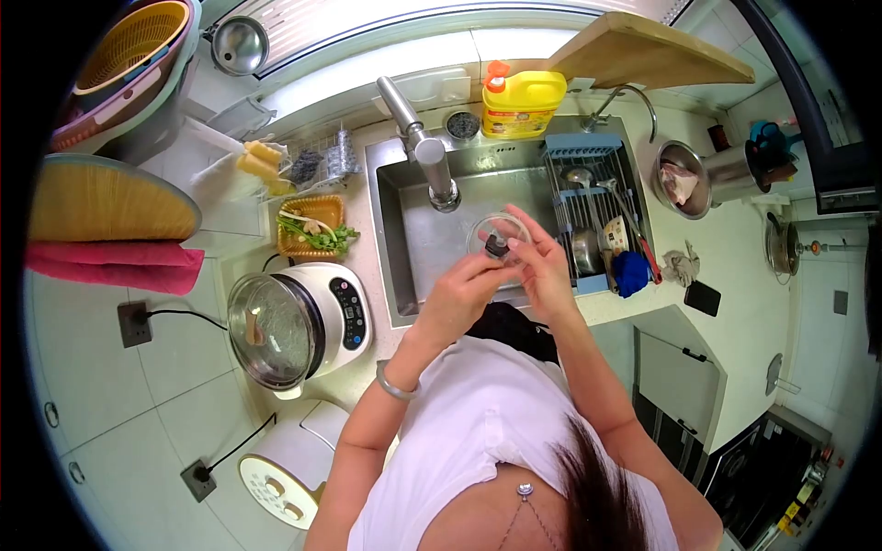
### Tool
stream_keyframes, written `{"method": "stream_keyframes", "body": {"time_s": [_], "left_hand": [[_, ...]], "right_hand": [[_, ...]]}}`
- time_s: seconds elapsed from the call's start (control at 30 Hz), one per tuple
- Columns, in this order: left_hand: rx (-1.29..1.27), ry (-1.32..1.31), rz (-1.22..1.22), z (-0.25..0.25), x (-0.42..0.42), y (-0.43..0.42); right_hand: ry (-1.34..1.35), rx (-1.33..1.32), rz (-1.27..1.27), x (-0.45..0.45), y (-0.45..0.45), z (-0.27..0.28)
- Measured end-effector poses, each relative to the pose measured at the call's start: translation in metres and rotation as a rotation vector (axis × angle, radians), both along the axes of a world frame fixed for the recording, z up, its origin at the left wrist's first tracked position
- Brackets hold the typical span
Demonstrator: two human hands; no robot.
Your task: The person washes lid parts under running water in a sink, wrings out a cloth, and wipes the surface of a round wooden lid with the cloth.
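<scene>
Over the front of the steel sink (pixel 413 303), both of my hands meet at a small round transparent piece (pixel 485 223) with a dark centre, like a clear lid with a knob. My right hand (pixel 548 280) is curled around its right side, fingers behind the rim. My left hand (pixel 464 292), below a bracelet (pixel 395 381), has its fingertips pinched at the dark part (pixel 496 246). The fingers partly cover the piece, so its exact kind is unclear. Above and left of my hands is the faucet (pixel 432 156), its spout pointing into the basin.
At the sink's right, a dish rack (pixel 583 142) holds ladles, a bowl and a blue cloth (pixel 630 273). Behind stands a yellow detergent jug (pixel 524 103). Leftward are a basket of greens (pixel 312 228) and a glass-lidded cooker (pixel 344 312). A pot with meat (pixel 680 184) sits right.
</scene>
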State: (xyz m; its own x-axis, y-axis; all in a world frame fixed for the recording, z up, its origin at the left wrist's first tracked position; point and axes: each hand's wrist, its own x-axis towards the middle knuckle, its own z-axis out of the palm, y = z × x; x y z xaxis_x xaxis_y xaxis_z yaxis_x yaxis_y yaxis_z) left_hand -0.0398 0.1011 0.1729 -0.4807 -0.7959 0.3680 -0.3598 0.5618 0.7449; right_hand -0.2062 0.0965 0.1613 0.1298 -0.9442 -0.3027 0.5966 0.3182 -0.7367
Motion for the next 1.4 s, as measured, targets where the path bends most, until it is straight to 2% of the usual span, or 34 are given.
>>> {"method": "stream_keyframes", "body": {"time_s": [0.07, 0.17, 0.2, 0.27, 0.3, 0.37, 0.4, 0.47, 0.5, 0.53, 0.6, 0.63, 0.67, 0.73, 0.77, 0.83, 0.87, 0.93, 0.97, 1.03, 1.07, 1.13, 1.23, 1.33, 1.4], "left_hand": [[0.085, 0.093, 0.033, 0.005, 0.003, -0.001], [0.208, 0.055, 0.293, -0.002, 0.017, -0.005], [0.21, 0.055, 0.299, -0.01, 0.018, -0.008], [0.344, 0.037, 0.383, -0.023, 0.02, -0.009], [0.342, -0.052, 0.372, -0.033, 0.021, -0.007], [0.304, -0.07, 0.348, -0.035, 0.026, -0.002], [0.281, -0.089, 0.326, -0.036, 0.029, -0.002], [0.338, -0.074, 0.361, -0.044, 0.035, 0.001], [0.338, -0.113, 0.368, -0.05, 0.037, 0.003], [0.333, -0.15, 0.37, -0.053, 0.037, 0.003], [0.367, -0.131, 0.323, -0.056, 0.032, 0.004], [0.391, -0.111, 0.288, -0.057, 0.03, -0.001], [0.393, -0.162, 0.283, -0.062, 0.03, -0.002], [0.411, -0.099, 0.355, -0.057, 0.025, -0.003], [0.433, -0.108, 0.351, -0.046, 0.02, 0.003], [0.354, 0.036, 0.318, -0.028, 0.009, -0.006], [0.328, 0.083, 0.302, -0.026, 0.007, -0.009], [0.236, 0.025, 0.096, -0.033, 0.015, -0.013], [0.235, 0.025, 0.093, -0.033, 0.02, -0.016], [0.52, 0.121, 0.027, -0.028, 0.026, -0.021], [0.52, 0.12, 0.026, -0.021, 0.025, -0.019], [0.276, 0.075, 0.004, 0.012, 0.015, -0.017], [0.179, 0.074, 0.016, 0.016, 0.01, -0.012], [0.283, 0.138, -0.039, 0.002, 0.021, -0.015], [0.304, 0.103, -0.055, 0.005, 0.022, -0.012]], "right_hand": [[0.038, -0.005, -0.023, -0.007, -0.003, 0.003], [-0.159, 0.0, -0.203, -0.014, -0.014, 0.016], [-0.159, 0.003, -0.197, -0.02, -0.021, -0.013], [0.755, -0.039, 0.181, -0.042, -0.027, -0.12], [0.756, -0.044, 0.184, -0.051, -0.019, -0.157], [1.581, -0.175, 0.289, -0.059, -0.02, -0.201], [1.58, -0.201, 0.301, -0.053, -0.036, -0.184], [0.647, -0.086, 0.14, -0.035, -0.037, -0.105], [0.442, -0.088, 0.07, -0.025, -0.041, -0.072], [0.444, -0.09, 0.067, -0.028, -0.041, -0.095], [1.599, -0.207, 0.193, -0.043, -0.033, -0.176], [1.599, -0.277, 0.113, -0.05, -0.027, -0.198], [1.328, -0.031, 0.26, -0.046, -0.032, -0.175], [0.672, 0.012, 0.204, -0.032, -0.028, -0.139], [0.665, 0.036, 0.207, -0.022, -0.018, -0.114], [0.369, 0.128, 0.223, -0.012, -0.024, -0.065], [0.369, 0.131, 0.214, -0.011, -0.022, -0.054], [0.43, 0.011, 0.249, -0.011, -0.018, -0.038], [0.458, -0.008, 0.259, -0.012, -0.016, -0.028], [0.394, 0.016, 0.268, -0.013, -0.014, -0.005], [0.331, 0.039, 0.278, -0.014, -0.013, 0.0], [0.393, -0.028, 0.263, -0.015, -0.01, -0.006], [0.426, -0.012, 0.191, -0.012, -0.008, 0.005], [0.468, -0.168, 0.21, -0.01, -0.005, 0.01], [0.546, -0.148, 0.24, -0.012, 0.0, 0.016]]}}
